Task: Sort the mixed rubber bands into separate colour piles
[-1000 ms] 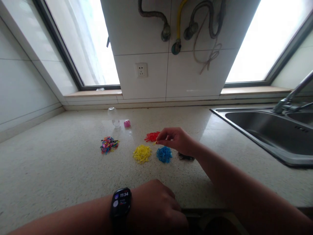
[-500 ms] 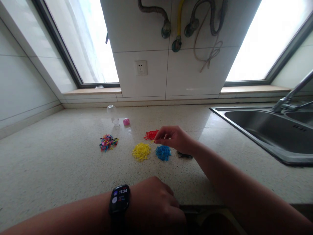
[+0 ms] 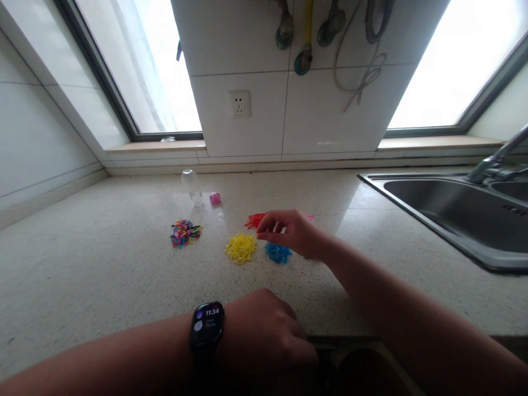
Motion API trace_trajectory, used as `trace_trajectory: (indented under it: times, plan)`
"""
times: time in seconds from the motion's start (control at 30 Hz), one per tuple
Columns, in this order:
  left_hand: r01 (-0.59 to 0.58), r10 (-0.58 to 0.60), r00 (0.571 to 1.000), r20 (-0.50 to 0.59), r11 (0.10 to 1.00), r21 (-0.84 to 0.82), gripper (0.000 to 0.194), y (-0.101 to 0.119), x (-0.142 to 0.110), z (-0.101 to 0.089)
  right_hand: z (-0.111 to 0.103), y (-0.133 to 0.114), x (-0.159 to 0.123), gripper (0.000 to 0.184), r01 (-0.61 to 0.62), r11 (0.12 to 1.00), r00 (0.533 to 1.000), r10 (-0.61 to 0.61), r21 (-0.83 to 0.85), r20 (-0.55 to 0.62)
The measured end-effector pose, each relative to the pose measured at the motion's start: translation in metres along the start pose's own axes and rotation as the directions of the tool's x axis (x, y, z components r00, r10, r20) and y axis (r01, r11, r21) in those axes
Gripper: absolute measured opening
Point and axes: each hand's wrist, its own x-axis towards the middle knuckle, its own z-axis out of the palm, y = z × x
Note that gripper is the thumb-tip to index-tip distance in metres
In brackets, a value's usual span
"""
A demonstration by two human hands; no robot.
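Observation:
My right hand (image 3: pixel 291 231) is closed in a pinch just above the counter, between the red rubber bands (image 3: pixel 253 220) and the yellow rubber bands (image 3: pixel 241 248). What lies between its fingertips is too small to make out. Below it is a pile of blue rubber bands (image 3: pixel 278 252), and a bit of pink (image 3: pixel 309 218) shows behind the wrist. A mixed-colour pile of bands (image 3: pixel 185 233) lies to the left. My left hand (image 3: pixel 268 333), with a black watch (image 3: pixel 207 324) on the wrist, rests curled at the counter's front edge; its palm is hidden.
A clear, bottle-like container (image 3: pixel 192 188) stands beside a pink cap (image 3: pixel 215 198) behind the mixed pile. A steel sink (image 3: pixel 437 214) with a faucet (image 3: pixel 490 166) is set in at the right. The tiled wall (image 3: pixel 243 135) bounds the counter (image 3: pixel 103 264) at the back.
My right hand has shifted slightly left toward the yellow pile; a yellow bit showed at its fingertips earlier. Dark bands under the wrist are now covered, and pink shows behind it. The view tilted down slightly.

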Motion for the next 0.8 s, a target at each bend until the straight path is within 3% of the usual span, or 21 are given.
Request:
trace_trajectory:
  times: [0.3,0.63,0.8]
  plan:
    - [0.007,-0.007,1.0,-0.001,1.0,0.029,0.015,0.0,0.002,-0.001,0.014,-0.002,0.003,0.003,0.077,0.993,0.994,-0.069,-0.089,0.081]
    - [0.007,-0.006,1.0,-0.024,1.0,0.024,0.014,0.0,0.001,0.001,0.014,-0.004,0.004,0.008,0.132,0.973,0.988,-0.114,-0.19,0.103]
    - [-0.001,0.001,1.0,-0.024,1.0,0.027,0.015,-0.001,0.001,0.002,0.015,0.0,0.003,0.025,0.185,0.949,0.974,-0.144,-0.255,0.174]
